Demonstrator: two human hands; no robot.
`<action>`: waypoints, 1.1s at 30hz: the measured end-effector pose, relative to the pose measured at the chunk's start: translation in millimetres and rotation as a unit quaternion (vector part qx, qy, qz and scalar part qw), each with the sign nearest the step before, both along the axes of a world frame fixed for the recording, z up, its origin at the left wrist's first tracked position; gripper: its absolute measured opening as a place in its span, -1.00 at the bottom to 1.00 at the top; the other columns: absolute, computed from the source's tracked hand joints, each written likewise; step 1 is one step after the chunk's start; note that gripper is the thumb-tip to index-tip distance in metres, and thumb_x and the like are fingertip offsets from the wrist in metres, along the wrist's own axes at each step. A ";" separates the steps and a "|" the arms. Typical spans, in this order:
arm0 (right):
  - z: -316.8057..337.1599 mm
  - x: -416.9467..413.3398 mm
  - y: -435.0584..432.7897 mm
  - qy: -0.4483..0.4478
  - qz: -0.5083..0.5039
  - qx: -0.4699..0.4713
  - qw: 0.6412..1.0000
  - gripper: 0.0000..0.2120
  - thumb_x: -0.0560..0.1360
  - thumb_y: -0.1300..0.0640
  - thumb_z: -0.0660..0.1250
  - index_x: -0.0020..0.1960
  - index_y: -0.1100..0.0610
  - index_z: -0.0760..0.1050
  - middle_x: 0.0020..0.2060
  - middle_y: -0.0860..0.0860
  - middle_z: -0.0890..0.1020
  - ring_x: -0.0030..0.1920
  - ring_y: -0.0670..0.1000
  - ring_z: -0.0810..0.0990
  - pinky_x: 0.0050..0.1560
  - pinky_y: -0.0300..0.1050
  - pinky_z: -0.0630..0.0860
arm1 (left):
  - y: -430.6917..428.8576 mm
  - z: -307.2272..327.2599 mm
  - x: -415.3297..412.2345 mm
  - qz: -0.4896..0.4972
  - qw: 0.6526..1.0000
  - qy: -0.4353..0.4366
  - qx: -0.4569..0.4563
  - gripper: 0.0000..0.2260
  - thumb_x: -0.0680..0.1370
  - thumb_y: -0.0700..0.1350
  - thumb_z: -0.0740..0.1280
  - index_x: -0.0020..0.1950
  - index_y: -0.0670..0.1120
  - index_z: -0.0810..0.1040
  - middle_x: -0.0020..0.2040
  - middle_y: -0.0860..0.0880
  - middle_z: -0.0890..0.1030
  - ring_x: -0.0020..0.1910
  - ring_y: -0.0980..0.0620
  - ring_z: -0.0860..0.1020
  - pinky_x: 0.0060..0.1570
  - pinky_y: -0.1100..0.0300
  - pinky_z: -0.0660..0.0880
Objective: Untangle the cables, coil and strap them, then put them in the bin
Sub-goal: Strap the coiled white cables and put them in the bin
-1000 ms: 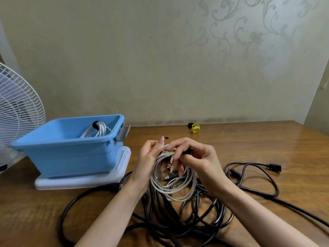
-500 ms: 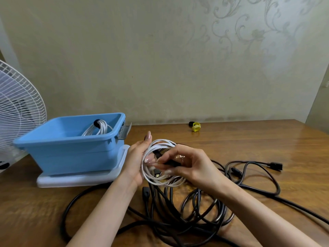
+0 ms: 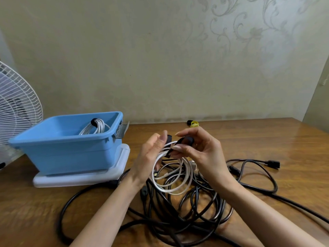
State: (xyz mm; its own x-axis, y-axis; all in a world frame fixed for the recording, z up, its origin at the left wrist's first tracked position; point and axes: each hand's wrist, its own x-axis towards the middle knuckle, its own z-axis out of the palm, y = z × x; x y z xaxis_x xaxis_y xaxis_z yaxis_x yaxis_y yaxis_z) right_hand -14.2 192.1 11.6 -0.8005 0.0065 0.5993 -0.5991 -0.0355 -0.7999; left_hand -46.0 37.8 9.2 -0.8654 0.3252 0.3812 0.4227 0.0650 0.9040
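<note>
The person holds a coiled white cable [image 3: 175, 177] in the air over the desk [image 3: 267, 139], just above a loose tangle of black cables [image 3: 187, 209] that lies on the wood. The left hand [image 3: 152, 155] stands upright with its palm turned toward the coil. The top of the loops runs in under its thumb side and is gripped there, though the fingers on the far side are hidden. The right hand [image 3: 202, 152] pinches a black strap [image 3: 186, 140] between thumb and fingertips at the top of the coil. One end of the strap sticks out beside the left fingertips, and the rest of the coil hangs below both hands.

The blue bin [image 3: 58, 148] stands to the left of the hands, well apart from them, on a flat white lid [image 3: 83, 178]. Inside it leans another white cable bundle [image 3: 97, 127], already coiled and bound with a dark strap. A thick black lead curves from under the lid's near edge around the front of the desk. To the right, a black loop ends in a plug [image 3: 272, 164] lying flat on the desk.

Near the wall at the back of the desk sits a small yellow and black roll [image 3: 193, 123]. A white fan [image 3: 17, 111] shows at the left edge, behind the bin.
</note>
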 end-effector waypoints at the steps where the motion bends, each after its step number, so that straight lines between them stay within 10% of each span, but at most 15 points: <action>1: -0.1 -0.8 1.4 -0.006 0.000 -0.007 1.000 -0.82 0.37 0.31 0.43 -0.04 0.21 0.55 -0.20 0.12 0.67 -0.21 0.08 0.70 -0.19 -0.12 0.63 | -0.7 0.2 0.3 -0.021 1.000 0.005 -0.019 -0.63 0.53 0.19 0.17 -0.09 -0.14 0.43 -0.43 0.11 0.45 -0.47 0.11 0.36 -0.49 0.27 0.29; 8: 7.6 -8.0 16.9 -0.006 -0.062 -0.016 0.998 -0.86 0.38 0.37 0.43 -0.20 0.15 0.58 -0.27 0.03 0.67 -0.28 -0.11 0.64 -0.26 -0.29 0.54 | 4.0 1.7 5.0 -0.067 0.974 0.159 -0.145 -0.91 0.53 -0.03 0.20 -0.15 -0.01 0.40 -0.33 0.29 0.50 -0.38 0.31 0.43 -0.36 0.47 0.31; 16: 7.1 -11.1 21.2 -0.059 -0.059 -0.054 0.995 -0.94 0.42 0.34 0.41 -0.15 0.25 0.54 -0.35 0.09 0.64 -0.42 -0.01 0.62 -0.38 -0.16 0.59 | 0.9 -2.0 3.2 -0.050 0.959 0.208 -0.187 -0.76 0.50 0.13 0.35 -0.19 0.00 0.42 -0.31 0.15 0.48 -0.37 0.20 0.41 -0.35 0.38 0.29; 25: -2.1 -20.6 16.9 -0.166 -0.030 -0.069 0.983 -0.92 0.43 0.35 0.40 -0.16 0.22 0.53 -0.37 0.09 0.60 -0.46 -0.06 0.57 -0.45 -0.24 0.49 | 5.9 6.0 13.0 -0.148 0.988 0.033 -0.036 -0.78 0.47 -0.13 0.31 0.04 -0.22 0.46 -0.31 -0.08 0.62 -0.48 0.24 0.51 -0.42 0.50 0.35; 33: 4.2 -12.5 19.1 0.010 -0.084 -0.093 0.992 -0.87 0.46 0.38 0.36 -0.15 0.19 0.47 -0.36 0.17 0.59 -0.47 0.03 0.58 -0.47 -0.09 0.57 | 4.4 2.4 8.2 -0.141 0.988 -0.030 -0.048 -0.81 0.49 -0.04 0.32 -0.05 -0.13 0.43 -0.33 -0.12 0.63 -0.58 0.09 0.27 -0.57 0.17 0.09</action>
State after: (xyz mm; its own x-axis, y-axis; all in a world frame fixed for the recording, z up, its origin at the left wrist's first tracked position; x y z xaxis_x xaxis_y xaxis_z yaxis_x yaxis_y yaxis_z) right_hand -26.7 211.2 15.8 -0.7670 0.2507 0.5906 -0.6243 -0.0793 -0.7772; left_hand -37.8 42.2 11.6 -0.7554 0.5889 0.2874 0.3816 0.0388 0.9235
